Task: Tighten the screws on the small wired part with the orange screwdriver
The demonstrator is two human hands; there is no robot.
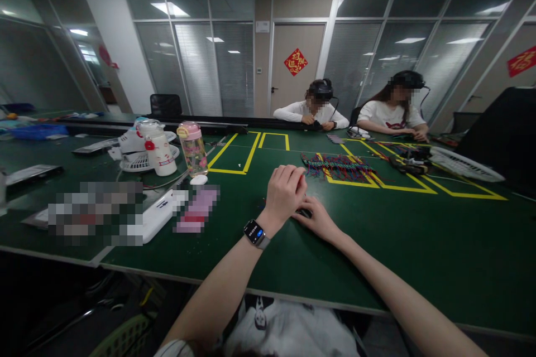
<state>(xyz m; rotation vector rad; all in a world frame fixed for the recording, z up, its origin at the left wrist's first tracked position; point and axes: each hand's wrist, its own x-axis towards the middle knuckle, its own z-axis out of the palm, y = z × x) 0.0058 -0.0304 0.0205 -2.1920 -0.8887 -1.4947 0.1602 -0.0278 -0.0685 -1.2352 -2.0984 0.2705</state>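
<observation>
My left hand (pixel 286 195), with a smartwatch (pixel 253 232) on its wrist, is raised over the green table. Its fingers are curled closed, and whatever they hold is hidden. Just to its right, my right hand (pixel 319 220) rests low on the tabletop, fingers closed around a small black object (pixel 305 213). The hands almost meet, and my left hand covers part of that object. Beyond them lies a row of bundled coloured wires (pixel 339 166), mostly red and blue.
A white bottle (pixel 161 150), a pink-lidded bottle (pixel 192 148) and a white case (pixel 161 212) stand or lie to the left. Yellow tape (pixel 228 171) marks rectangles on the table (pixel 402 245). Two people (pixel 314 109) work across it. A white basket (pixel 467 164) is at right.
</observation>
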